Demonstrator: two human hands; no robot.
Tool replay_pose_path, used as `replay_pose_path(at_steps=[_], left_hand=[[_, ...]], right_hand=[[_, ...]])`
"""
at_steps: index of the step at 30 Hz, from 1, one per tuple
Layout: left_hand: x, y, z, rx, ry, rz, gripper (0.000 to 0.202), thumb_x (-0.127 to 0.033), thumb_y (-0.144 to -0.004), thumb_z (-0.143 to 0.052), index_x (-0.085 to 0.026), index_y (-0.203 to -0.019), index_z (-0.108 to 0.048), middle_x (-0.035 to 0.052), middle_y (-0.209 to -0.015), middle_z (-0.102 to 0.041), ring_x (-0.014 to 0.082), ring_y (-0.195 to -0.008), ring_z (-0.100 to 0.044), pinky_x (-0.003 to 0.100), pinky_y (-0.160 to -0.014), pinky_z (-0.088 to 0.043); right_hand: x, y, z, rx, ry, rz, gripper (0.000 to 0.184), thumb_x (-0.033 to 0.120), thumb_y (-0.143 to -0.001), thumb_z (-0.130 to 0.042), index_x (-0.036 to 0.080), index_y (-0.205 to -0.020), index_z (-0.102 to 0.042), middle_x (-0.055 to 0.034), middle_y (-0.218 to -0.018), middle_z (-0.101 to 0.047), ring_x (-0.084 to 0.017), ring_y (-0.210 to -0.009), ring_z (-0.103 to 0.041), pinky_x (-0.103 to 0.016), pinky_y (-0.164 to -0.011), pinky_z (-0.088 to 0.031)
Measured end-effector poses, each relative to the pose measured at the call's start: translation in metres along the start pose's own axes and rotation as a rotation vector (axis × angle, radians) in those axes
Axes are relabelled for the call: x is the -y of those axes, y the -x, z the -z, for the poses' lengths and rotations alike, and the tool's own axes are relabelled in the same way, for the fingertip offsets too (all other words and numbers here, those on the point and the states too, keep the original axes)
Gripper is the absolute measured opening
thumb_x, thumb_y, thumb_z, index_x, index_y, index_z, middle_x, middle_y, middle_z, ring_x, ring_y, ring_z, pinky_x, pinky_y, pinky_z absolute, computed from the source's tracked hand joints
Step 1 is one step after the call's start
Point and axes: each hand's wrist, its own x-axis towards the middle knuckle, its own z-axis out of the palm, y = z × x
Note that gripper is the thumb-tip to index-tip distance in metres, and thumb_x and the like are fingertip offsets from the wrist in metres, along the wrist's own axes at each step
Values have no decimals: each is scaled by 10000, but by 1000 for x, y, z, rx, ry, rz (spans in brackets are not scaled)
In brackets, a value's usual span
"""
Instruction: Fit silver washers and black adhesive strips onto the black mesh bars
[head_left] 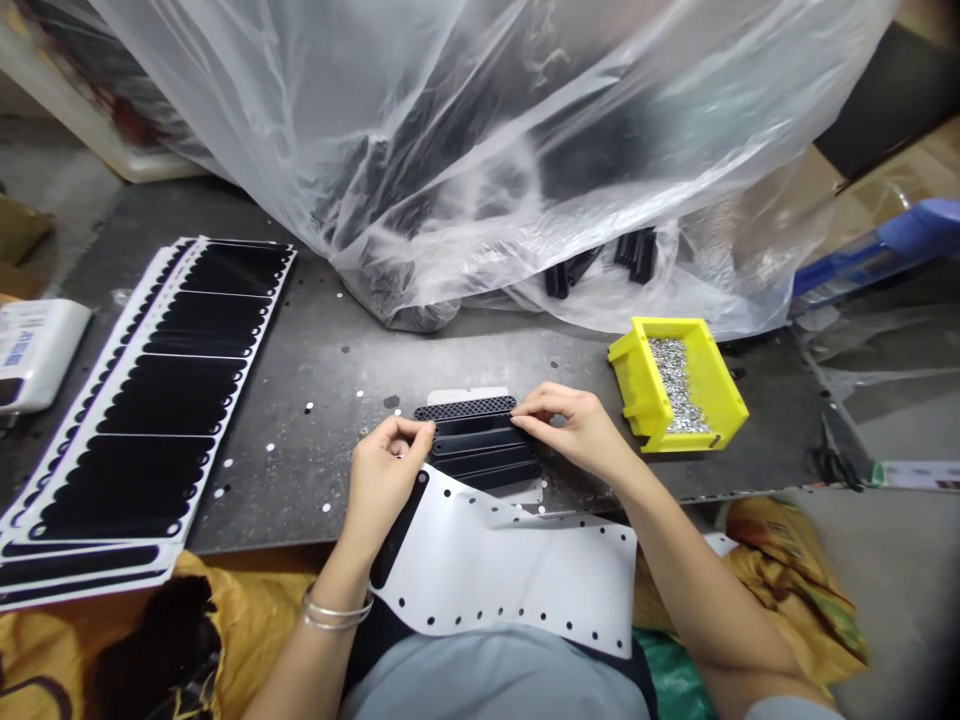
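Observation:
Several long black bars with rounded ends point(487, 445) lie side by side on a light plate point(525, 492) at the middle of the bench. The farthest bar point(465, 409) shows a lattice pattern; the nearer ones look smooth. My left hand point(386, 470) pinches the left end of a thin black strip point(474, 425) lying along the bars. At its right end, my right hand point(566, 420) pinches with thumb and forefinger. Whether the strip touches the bar under it, I cannot tell. A white backing sheet point(517, 570) with holes along its edges rests on my lap, with one black strip point(400, 530) at its left end.
Stacked sheets of black strips point(165, 390) lie on the left. A yellow bin point(652, 395) of small shiny metal parts stands on the right, with scissors point(834, 455) beyond it. Clear plastic sheeting point(450, 170) hangs over the back. Small dots litter the bench point(330, 380).

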Motion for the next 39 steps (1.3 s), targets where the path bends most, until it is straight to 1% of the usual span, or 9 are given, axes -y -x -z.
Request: replay_pose_path(at_steps=[5,12,15,17,19,23,27,34,39], left_hand=[[-3,8,-2,-78,-1,-48,269,-456,-866,-736,-192,-832,-694,-66,-574,-489,92,-515,-410,218,-524,-344],[-17,34,-5,-169,160,-91,241,-429,-911,-715,-206,-942,-629,-102,-554,-385,80,-484,-347,205,-481,-294],[-6,44,10,-206,84,-84,240,-446,-932,-682,-218,-966,-615,-104,-551,-353,90,-478,-332,218,-478,-278],[5,49,24,-234,-117,-99,226,-441,-939,-669,-227,-1003,-633,-90,-571,-399,106,-508,-396,231,-523,-327],[11,50,36,-246,-365,-187,231,-427,-937,-670,-232,-1060,-660,-52,-663,-523,140,-619,-514,265,-649,-418],[0,37,37,-227,-544,-439,263,-390,-955,-644,-212,-1147,-671,59,-1028,-680,231,-948,-624,386,-957,-457],[-25,18,25,-133,-415,-398,260,-356,-975,-614,-231,-1196,-670,48,-1065,-683,215,-945,-631,346,-888,-490],[-14,9,34,-96,-248,-250,295,-345,-975,-581,-220,-1219,-690,50,-1088,-688,175,-883,-634,293,-784,-504],[-3,-7,28,18,-88,-151,315,-391,-973,-572,-204,-1159,-746,75,-1152,-708,199,-1009,-663,297,-845,-530]], right_hand=[[28,19,-22,-231,237,115,192,254,-1012,-596,222,-1129,-744,-97,-1010,-630,-225,-867,-631,-394,-778,-590],[86,54,-106,-91,219,272,259,204,-1006,-571,221,-1226,-708,-107,-974,-693,-243,-839,-656,-407,-742,-600],[94,75,-100,148,-154,295,160,239,-972,-631,328,-1073,-717,-45,-986,-696,-219,-898,-703,-367,-811,-630],[92,86,-78,282,-505,159,72,314,-945,-686,349,-1007,-674,-16,-1055,-679,-200,-937,-734,-347,-844,-647],[85,87,-51,229,-731,-46,134,339,-914,-733,329,-997,-628,-12,-1101,-646,-173,-826,-741,-336,-744,-661],[63,49,-17,-56,-527,-92,167,319,-913,-745,274,-1056,-670,-28,-1037,-601,-114,-709,-628,-264,-600,-575],[56,-9,-25,-155,-149,77,270,288,-965,-691,276,-1234,-714,-40,-1011,-651,-161,-914,-645,-296,-779,-572],[38,-49,-58,53,80,320,238,251,-988,-668,239,-1223,-701,-58,-1062,-739,-204,-984,-683,-366,-908,-568],[26,-52,-70,38,116,411,102,246,-989,-664,215,-972,-760,-58,-1013,-742,-197,-911,-638,-356,-838,-561]])
